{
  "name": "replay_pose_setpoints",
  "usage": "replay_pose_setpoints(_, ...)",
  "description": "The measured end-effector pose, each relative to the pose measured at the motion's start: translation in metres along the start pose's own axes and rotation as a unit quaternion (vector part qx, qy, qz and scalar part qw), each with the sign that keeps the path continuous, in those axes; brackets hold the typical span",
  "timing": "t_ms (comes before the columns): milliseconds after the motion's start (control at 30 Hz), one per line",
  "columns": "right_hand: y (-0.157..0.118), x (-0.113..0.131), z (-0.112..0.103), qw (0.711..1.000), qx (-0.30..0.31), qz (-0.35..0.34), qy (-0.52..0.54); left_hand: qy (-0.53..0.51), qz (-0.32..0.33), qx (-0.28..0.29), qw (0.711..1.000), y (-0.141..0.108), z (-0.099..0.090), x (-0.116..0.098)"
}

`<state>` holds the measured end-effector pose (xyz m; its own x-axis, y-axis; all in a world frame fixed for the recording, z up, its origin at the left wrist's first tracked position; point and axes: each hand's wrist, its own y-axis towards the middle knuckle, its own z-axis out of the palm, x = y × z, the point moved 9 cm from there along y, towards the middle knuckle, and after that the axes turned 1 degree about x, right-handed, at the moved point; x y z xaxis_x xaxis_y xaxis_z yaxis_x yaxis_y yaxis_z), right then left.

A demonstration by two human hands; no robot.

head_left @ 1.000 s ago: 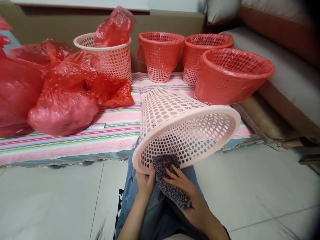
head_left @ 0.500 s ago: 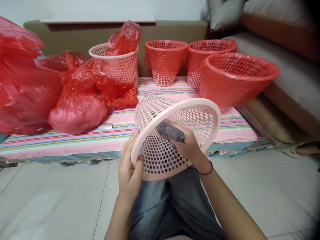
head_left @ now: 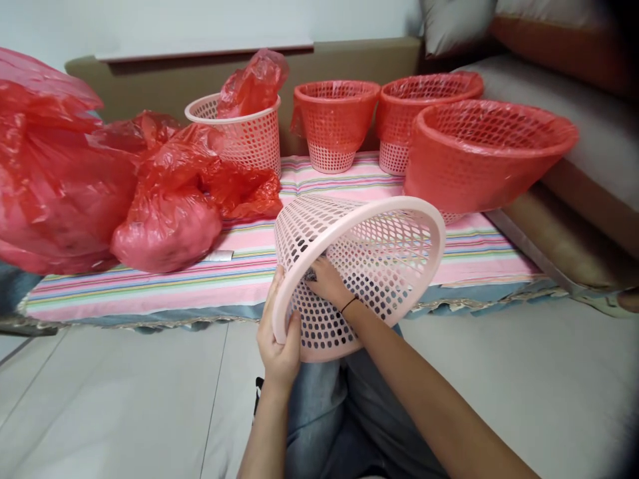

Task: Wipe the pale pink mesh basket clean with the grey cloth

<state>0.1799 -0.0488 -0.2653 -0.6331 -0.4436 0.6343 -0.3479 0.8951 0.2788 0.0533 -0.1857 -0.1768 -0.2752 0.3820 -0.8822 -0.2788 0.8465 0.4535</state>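
A pale pink perforated plastic basket (head_left: 394, 211) lies tilted on its side over my lap, its mouth turned toward me. My left hand (head_left: 280, 336) is closed on the left of its rim, thumb inside and fingers outside. Deep within the basket, my right hand (head_left: 328, 282) is closed on a dark grey cloth (head_left: 310, 274) pressed near the left inner wall. Most of the cloth is hidden behind the hand and the rim.
Three baskets lined with red plastic bags, one a front basket (head_left: 492, 159), stand on the striped cloth (head_left: 239, 279). A pink basket (head_left: 259, 136) holds a crumpled red bag (head_left: 254, 83). Filled red bags (head_left: 167, 229) sit at left; cushions (head_left: 554, 120) are stacked at right.
My right hand has moved deeper into the basket and to the left with the grey cloth, which shows less now. My left hand keeps its hold on the rim.
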Motion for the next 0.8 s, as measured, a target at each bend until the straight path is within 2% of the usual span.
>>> replay_pose_setpoints(167, -0.004, 0.009, -0.012, 1.000, -0.002, 0.018, 0.003, -0.016, 0.000, -0.024, 1.000, -0.002, -0.001, 0.004)
replay_pose_setpoints(267, -0.023, 0.025, -0.023, 1.000, 0.022, 0.014, 0.012, -0.033, -0.013, -0.058, 0.998, -0.007, -0.008, 0.014)
replay_pose_setpoints(367, -0.063, 0.041, -0.037, 0.997, 0.061, 0.007, 0.057, -0.030, -0.019, -0.066, 0.997, -0.010, -0.009, 0.017)
replay_pose_setpoints(433, -0.098, 0.049, -0.047, 0.992, 0.079, 0.016, 0.096, -0.021, -0.014, -0.054, 0.998, -0.009, -0.006, 0.011)
replay_pose_setpoints(633, -0.199, 0.071, -0.072, 0.974, 0.049, 0.088, 0.204, 0.022, 0.044, -0.021, 0.999, 0.004, 0.003, -0.026)
replay_pose_setpoints(733, -0.223, 0.082, -0.072, 0.959, 0.044, 0.124, 0.249, 0.023, 0.035, -0.016, 0.999, 0.011, 0.002, -0.026)
replay_pose_setpoints(800, -0.222, 0.085, -0.074, 0.951, 0.043, 0.136, 0.275, 0.010, 0.016, -0.016, 1.000, 0.014, -0.001, -0.020)
